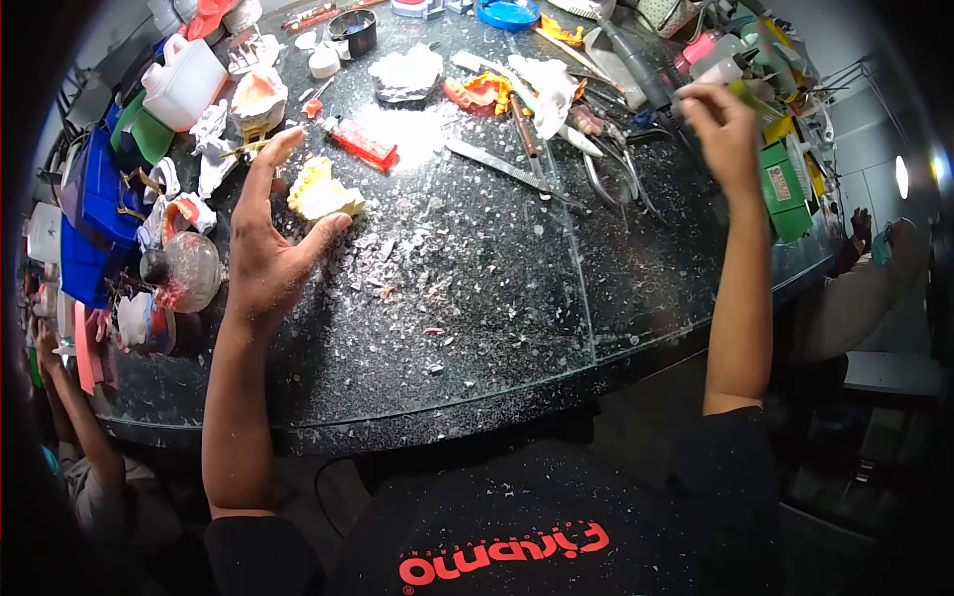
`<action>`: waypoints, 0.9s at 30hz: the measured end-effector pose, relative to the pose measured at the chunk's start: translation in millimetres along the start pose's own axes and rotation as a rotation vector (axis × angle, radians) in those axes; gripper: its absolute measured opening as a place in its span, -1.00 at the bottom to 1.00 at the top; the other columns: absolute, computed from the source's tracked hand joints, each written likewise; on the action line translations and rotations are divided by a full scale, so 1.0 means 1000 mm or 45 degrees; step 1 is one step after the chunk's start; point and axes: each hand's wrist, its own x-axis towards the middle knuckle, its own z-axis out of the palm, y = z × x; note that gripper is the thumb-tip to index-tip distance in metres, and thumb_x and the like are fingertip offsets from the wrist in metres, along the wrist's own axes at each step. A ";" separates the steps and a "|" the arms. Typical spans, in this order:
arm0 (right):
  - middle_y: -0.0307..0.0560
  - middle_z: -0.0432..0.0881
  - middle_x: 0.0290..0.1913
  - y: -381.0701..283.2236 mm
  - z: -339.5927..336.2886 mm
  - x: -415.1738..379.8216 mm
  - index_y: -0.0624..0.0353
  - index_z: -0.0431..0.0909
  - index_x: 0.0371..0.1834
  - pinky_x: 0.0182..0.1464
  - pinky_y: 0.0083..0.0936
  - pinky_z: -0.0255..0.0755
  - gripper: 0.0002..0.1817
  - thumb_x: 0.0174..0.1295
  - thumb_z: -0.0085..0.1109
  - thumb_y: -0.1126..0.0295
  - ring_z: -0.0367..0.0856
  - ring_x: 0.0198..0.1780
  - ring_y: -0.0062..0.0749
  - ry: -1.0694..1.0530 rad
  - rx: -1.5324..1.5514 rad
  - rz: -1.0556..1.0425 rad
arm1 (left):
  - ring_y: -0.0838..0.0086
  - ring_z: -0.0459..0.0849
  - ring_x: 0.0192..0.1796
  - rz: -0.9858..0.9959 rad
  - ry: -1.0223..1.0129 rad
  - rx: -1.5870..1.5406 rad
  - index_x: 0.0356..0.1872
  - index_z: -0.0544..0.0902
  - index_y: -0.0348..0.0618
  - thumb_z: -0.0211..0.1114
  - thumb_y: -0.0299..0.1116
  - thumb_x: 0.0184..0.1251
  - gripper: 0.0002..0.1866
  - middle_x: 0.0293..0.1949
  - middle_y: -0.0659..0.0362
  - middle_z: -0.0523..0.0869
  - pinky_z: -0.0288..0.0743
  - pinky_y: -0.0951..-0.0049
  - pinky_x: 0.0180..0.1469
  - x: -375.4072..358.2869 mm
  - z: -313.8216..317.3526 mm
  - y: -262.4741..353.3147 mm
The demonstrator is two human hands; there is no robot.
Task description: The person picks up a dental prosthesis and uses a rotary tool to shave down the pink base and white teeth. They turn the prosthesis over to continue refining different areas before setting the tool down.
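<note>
Left hand (266, 260) spread wide, the person frames the yellow cast (320, 191) on the dark tabletop (447, 368), thumb at its near edge, contact hard to judge. Well right of the cast, the right hand (717, 124) curls beside a dark rod-shaped tool (641, 70), its grip unclear. Just beyond the cast lies a red translucent object (364, 145); white debris (407, 268) lies to its right.
</note>
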 end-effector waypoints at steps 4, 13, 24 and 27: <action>-0.08 0.70 -0.37 -0.002 0.024 -0.011 0.20 0.71 -0.23 -0.23 -0.59 0.49 -0.88 0.20 0.25 0.46 0.65 -0.35 -0.55 -0.063 -0.303 -0.089 | 0.29 0.39 0.43 0.094 0.084 0.121 0.43 0.32 -0.17 0.61 -0.36 -0.07 -0.05 0.39 0.04 0.45 0.26 0.26 0.37 -0.003 0.000 0.005; -0.27 0.63 -0.43 -0.039 0.065 -0.008 0.28 0.67 -0.28 -0.40 -0.67 0.32 -0.87 0.20 0.34 0.44 0.44 -0.47 -0.72 -0.305 -0.190 -0.231 | 0.26 0.42 0.41 0.240 0.109 0.034 0.35 0.40 -0.16 0.59 -0.38 -0.02 -0.17 0.39 0.03 0.45 0.35 0.26 0.33 -0.009 0.006 0.016; -0.26 0.68 -0.27 -0.071 0.051 -0.016 0.27 0.63 -0.17 -0.24 -0.68 0.42 -0.82 0.34 0.31 0.36 0.54 -0.31 -0.71 -0.463 0.735 0.071 | 0.22 0.57 0.28 0.323 0.140 -0.233 0.17 0.55 -0.21 0.53 -0.46 0.08 -0.43 0.21 -0.03 0.59 0.45 0.27 0.26 -0.014 0.010 0.035; -0.22 0.68 -0.27 -0.095 0.057 -0.024 0.27 0.61 -0.11 -0.29 -0.69 0.37 -0.79 0.38 0.26 0.33 0.48 -0.35 -0.70 -0.744 1.319 0.112 | 0.34 0.57 0.27 0.164 0.024 -0.649 0.18 0.54 -0.24 0.47 -0.47 0.19 -0.49 0.22 0.01 0.60 0.49 0.33 0.19 -0.018 0.021 0.047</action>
